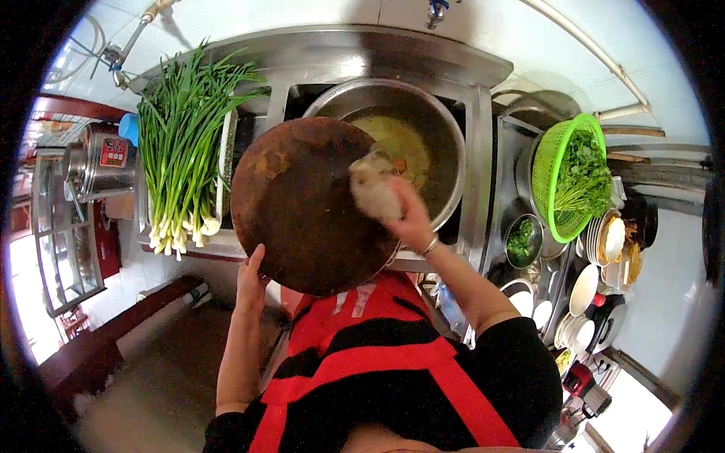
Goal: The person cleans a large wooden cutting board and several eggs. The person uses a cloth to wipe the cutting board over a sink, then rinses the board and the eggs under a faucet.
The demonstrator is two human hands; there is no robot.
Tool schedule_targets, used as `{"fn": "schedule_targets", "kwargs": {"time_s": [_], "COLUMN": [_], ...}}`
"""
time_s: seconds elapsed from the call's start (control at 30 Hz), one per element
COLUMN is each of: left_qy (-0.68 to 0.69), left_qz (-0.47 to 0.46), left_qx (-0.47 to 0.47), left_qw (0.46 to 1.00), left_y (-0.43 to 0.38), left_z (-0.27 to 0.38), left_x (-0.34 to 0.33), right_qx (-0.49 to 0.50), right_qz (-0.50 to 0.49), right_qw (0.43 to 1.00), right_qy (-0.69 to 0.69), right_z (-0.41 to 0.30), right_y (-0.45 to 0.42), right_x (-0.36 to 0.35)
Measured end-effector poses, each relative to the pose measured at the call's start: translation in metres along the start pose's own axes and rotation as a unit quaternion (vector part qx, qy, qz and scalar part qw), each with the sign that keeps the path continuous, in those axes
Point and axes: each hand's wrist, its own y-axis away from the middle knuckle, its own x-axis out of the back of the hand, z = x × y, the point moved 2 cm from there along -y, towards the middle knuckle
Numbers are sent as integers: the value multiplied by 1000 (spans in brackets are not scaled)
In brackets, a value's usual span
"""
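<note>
My left hand (253,277) grips the lower left rim of a round, dark brown cutting board (300,209), which is tilted over a sink. With its fingers closed around a pale cloth (376,189), partly blurred, my right hand (410,218) is at the board's right side. Behind and to the right of the board stands a large metal basin (453,141) with cloudy yellowish water (396,133) in it. A small orange-brown piece (400,165) shows beside the cloth. The board hides the basin's left part.
Green onions (187,153) lie on a white tray at the left, near a steel pot (107,164). At the right are a green plastic basket (546,175) of leafy herbs, a metal bowl (524,240) with chopped greens, and stacked plates (595,238). A tap (436,14) is on the wall.
</note>
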Motion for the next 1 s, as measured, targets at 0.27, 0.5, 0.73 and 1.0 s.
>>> {"fn": "schedule_targets", "kwargs": {"time_s": [0.27, 0.5, 0.73, 1.0], "left_qy": [-61, -115, -106, -3], "left_qz": [-11, 33, 12, -85], "left_qx": [-12, -9, -19, -11], "left_qw": [998, 993, 994, 996], "left_y": [0, 12, 14, -16], "left_z": [13, 23, 7, -15], "left_x": [-20, -35, -29, -10], "right_qx": [231, 86, 109, 141], "right_qz": [-29, 250, 114, -56], "right_qw": [950, 895, 967, 978], "right_qy": [210, 359, 200, 146], "right_z": [-35, 82, 1, -77], "right_y": [-56, -172, -164, -31], "right_x": [-109, -56, -127, -133]}}
